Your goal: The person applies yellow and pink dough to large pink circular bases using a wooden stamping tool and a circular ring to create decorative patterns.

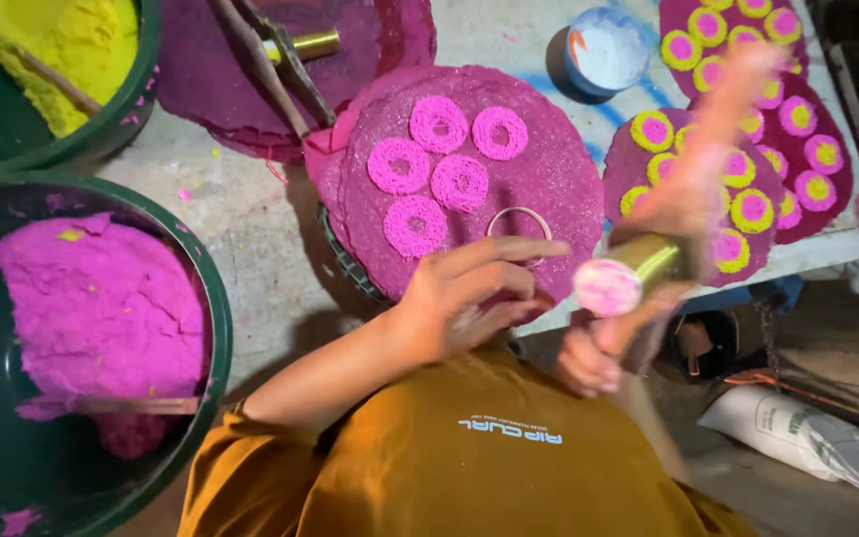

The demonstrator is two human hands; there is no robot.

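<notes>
Brass tube (638,267) before pink rings (446,169)

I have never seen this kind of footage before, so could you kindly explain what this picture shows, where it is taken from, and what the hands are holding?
There is one picture, from a camera on the person's head looking down. No machine is involved, only two bare hands. The left hand hovers open over a round magenta sheet carrying five pink rings and one thin pale hoop. The right hand grips a brass-coloured tube with a pink-filled end. Green tubs hold pink paste and yellow paste. Sheets with yellow-and-pink discs lie to the right.
</notes>
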